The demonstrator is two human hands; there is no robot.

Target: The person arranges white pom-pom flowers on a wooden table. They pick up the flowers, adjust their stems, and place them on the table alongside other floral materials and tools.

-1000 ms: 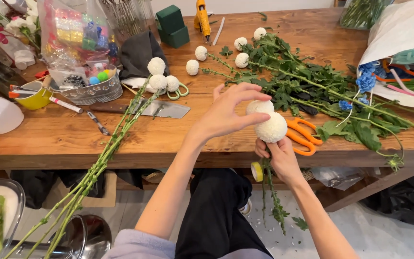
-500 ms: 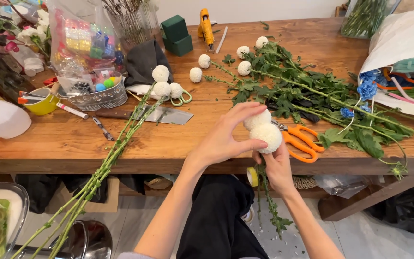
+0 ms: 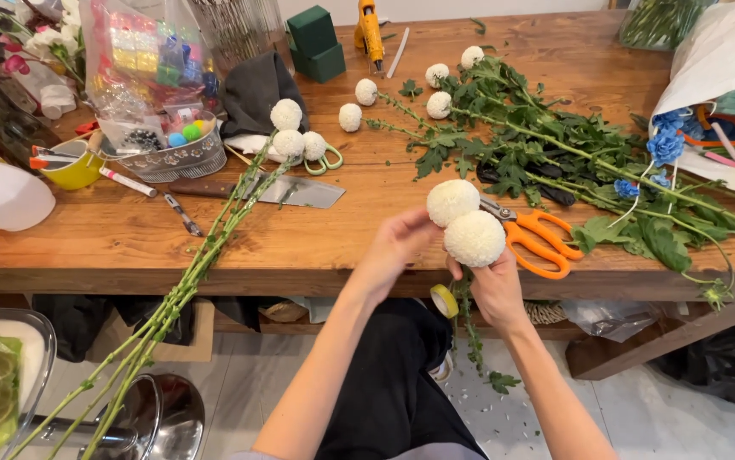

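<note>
Two round white pompon flowers sit side by side in front of me at the table's near edge. My right hand [image 3: 495, 285] grips the stem under the nearer flower [image 3: 474, 238], whose leafy stem [image 3: 469, 328] hangs below the table edge. My left hand [image 3: 397, 247] pinches the stem just under the farther flower [image 3: 452, 202]. The two blooms touch each other. A small roll of yellow-green tape [image 3: 444, 300] shows below my hands; what holds it is hidden.
Orange scissors [image 3: 542, 243] lie right of my hands. A cleaver [image 3: 278, 192] and three long-stemmed white flowers [image 3: 214, 247] lie left. Leafy stems [image 3: 555, 162] cover the right side. Green foam blocks [image 3: 316, 43], a yellow glue gun [image 3: 369, 30] and a bead bowl [image 3: 171, 153] stand behind.
My left hand, open over the flower a second ago, has closed on a second bloom's stem. Both flowers now sit together, held slightly nearer the table edge.
</note>
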